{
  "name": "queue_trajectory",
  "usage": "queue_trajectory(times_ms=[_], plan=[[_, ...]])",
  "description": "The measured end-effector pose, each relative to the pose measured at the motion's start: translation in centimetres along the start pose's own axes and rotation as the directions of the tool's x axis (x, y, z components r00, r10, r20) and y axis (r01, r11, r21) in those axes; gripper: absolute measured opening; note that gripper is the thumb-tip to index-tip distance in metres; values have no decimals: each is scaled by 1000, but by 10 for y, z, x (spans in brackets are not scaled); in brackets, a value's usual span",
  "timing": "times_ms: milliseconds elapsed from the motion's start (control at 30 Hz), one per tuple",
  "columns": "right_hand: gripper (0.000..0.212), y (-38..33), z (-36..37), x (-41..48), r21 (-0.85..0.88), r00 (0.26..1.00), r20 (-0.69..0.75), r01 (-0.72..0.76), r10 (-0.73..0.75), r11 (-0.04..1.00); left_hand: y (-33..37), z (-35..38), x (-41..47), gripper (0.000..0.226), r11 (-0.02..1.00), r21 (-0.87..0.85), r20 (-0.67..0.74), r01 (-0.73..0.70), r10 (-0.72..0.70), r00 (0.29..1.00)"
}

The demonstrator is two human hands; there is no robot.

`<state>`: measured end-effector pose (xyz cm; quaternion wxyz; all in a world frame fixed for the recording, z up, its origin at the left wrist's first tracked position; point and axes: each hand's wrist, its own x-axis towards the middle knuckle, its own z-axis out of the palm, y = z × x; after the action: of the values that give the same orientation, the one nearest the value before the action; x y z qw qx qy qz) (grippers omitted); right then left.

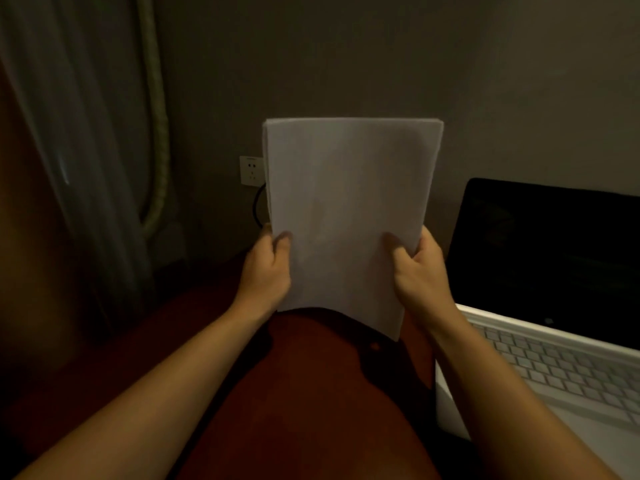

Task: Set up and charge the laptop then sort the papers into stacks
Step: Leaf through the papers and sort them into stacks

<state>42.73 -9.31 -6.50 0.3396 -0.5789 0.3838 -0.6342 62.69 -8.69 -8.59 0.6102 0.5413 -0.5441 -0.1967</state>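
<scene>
A stack of white papers (349, 202) is held upright in front of me, its blank face toward the camera. My left hand (268, 268) grips its lower left edge, thumb on the front. My right hand (420, 271) grips the lower right edge the same way. An open white laptop (554, 368) with a dark screen (550, 251) sits at the right on the dark red table (294, 410). A black cable (258, 206) curves down by the white wall socket (251, 170), mostly hidden behind the papers.
A pale curtain (86, 133) with a thick rope tie (157, 116) hangs at the left. A grey wall stands close behind the table. The room is dim.
</scene>
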Motion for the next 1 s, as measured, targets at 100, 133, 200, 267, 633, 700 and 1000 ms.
queue_trajectory(times_ms=[100,133,200,267,633,700,1000], plan=[[23,-6,3,0,49,998,21,65,-66,997,8,-2,8,11,997,-72,-96,19,-26,995],[23,-4,3,0,60,997,33,62,-64,996,7,-2,8,10,995,-96,-108,27,-37,993],[24,1,3,-3,36,998,56,28,-30,999,0,-3,4,11,992,-112,-73,53,-61,995],[23,4,2,-4,2,998,56,8,-8,1000,-8,-3,0,14,994,-94,3,51,-51,999],[11,-10,5,-9,-98,999,-48,20,-25,995,-11,-6,-2,15,998,-70,-38,6,-8,999],[11,-19,7,-8,-111,999,-34,20,-24,994,-4,-14,5,17,996,-94,-47,-5,0,999],[25,-6,35,-12,-216,966,-70,-257,247,942,4,-58,43,12,972,209,-25,105,-102,995]])
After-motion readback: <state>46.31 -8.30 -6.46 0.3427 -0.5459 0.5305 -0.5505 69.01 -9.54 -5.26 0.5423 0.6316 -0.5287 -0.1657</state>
